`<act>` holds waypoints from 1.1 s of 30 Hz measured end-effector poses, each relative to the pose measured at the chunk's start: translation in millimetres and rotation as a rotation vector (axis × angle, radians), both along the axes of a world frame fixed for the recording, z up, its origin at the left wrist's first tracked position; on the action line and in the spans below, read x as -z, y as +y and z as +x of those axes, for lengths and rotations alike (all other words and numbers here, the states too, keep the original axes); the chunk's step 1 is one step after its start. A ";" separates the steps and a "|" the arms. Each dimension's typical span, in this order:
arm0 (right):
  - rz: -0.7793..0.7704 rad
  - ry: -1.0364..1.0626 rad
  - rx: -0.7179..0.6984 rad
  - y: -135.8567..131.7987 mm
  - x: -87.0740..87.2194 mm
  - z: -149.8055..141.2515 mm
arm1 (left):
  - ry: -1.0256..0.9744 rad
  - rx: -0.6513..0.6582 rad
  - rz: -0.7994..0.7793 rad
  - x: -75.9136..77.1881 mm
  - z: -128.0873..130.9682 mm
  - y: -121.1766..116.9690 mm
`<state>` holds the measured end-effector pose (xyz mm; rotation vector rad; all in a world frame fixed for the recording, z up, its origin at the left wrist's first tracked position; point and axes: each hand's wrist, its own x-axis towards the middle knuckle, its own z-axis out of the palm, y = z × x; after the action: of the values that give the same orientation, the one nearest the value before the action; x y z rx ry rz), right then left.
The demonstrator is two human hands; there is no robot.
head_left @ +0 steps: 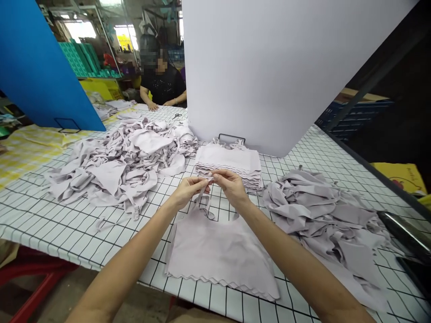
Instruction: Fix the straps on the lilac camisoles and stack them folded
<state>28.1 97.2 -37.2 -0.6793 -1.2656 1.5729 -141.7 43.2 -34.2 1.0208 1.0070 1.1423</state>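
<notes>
A pale lilac garment (222,251) with thin straps and a wavy lower edge lies flat on the checked tablecloth in front of me, on top of at least one more like it. Above its neckline my left hand (193,190) pinches one of its shoulder straps (201,197). Close against it, my right hand (229,181) has thumb and finger pressed together at the strap's upper end. The fingertips of both hands nearly meet, and the bit between them is too small to make out. Just behind the hands sits a neat stack of folded garments (232,161).
Loose lilac garments form a large heap (134,157) on the left and another heap (323,211) on the right. A tall white board (269,67) and a blue board (43,67) stand on the table. Across it sits a person (163,85) in black, near scissors (177,116).
</notes>
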 end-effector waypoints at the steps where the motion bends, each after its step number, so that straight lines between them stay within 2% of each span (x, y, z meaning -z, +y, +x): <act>1: -0.046 0.040 0.005 -0.4 -1.1 1.2 | 0.007 0.000 0.013 -1.9 3.2 -1.4; 6: -0.168 0.096 0.027 -0.6 -5.6 10.4 | 0.101 -0.043 0.091 -10.3 12.7 -5.7; 9: -0.071 -0.055 -0.047 -3.8 -8.7 17.9 | 0.154 -0.049 0.130 -13.8 12.3 -6.5; 13: 0.136 -0.315 -0.225 -7.4 -11.4 26.0 | 0.205 -0.023 0.165 -16.3 8.5 -6.7; 17: 0.152 -0.410 -0.209 -3.6 -9.6 37.7 | 0.254 -0.029 0.180 -17.6 2.5 -8.0; 20: 0.085 -0.395 -0.231 -2.7 -9.8 46.4 | 0.274 -0.025 0.177 -18.1 0.0 -9.5; 25: 0.085 -0.280 -0.429 -8.9 -13.6 42.1 | 0.299 0.040 0.167 -20.2 3.9 -9.6; 27: 0.057 -0.313 -0.420 -9.4 -13.3 36.2 | 0.301 0.039 0.183 -21.1 5.5 -8.4; 29: -0.005 -0.316 -0.351 -8.5 -11.8 30.8 | 0.300 0.029 0.199 -21.4 6.1 -7.0; 33: -0.140 -0.096 -0.224 -5.6 -11.2 22.9 | 0.344 -0.013 0.202 -18.4 4.4 -6.2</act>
<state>51.0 91.6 -26.0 -0.7276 -1.3483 1.8439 -137.3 37.0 -15.8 1.4082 1.1849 1.1172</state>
